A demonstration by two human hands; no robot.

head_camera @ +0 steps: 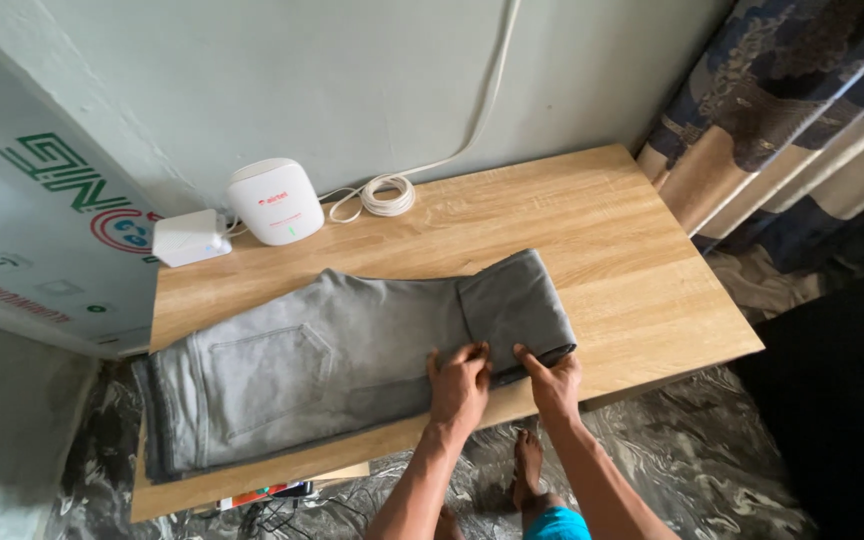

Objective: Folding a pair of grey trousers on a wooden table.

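A pair of grey trousers [302, 365] lies flat across the wooden table [612, 230], waistband at the left edge, back pocket facing up. The leg ends are folded over into a thick flap [517, 300] at the right. My left hand [459, 385] rests on the cloth beside the flap's near edge, fingers curled onto it. Just to its right, my right hand [552, 382] grips the flap's near corner at the table's front edge.
A white router [275, 200] and a small white box [190, 237] stand at the back left by the wall, with a coiled white cable [388, 194] beside them. A patterned curtain [782, 110] hangs at the right. My bare foot [527, 465] shows below the table.
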